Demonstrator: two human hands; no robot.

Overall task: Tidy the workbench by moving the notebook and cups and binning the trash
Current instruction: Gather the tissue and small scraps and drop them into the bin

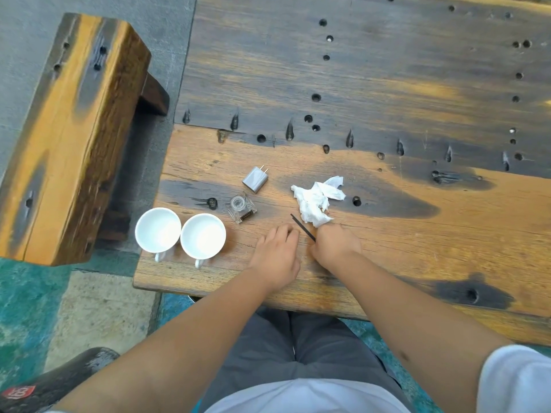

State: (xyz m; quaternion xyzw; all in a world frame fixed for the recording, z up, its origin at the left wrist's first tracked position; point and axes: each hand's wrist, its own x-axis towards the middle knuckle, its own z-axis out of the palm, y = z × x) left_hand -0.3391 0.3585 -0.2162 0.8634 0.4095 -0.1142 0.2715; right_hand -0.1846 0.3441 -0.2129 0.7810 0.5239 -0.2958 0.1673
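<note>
We have a single wide-angle view from the head, looking steeply down and forward. The workbench (387,114) fills the centre and upper right of the frame, close below us, while both forearms enter from the bottom edge, with our lap beneath them.

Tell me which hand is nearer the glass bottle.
Left. The left hand rests just right of and nearer the viewer than the glass bottle; the right hand lies farther right, clutching the crumpled tissue.
</note>
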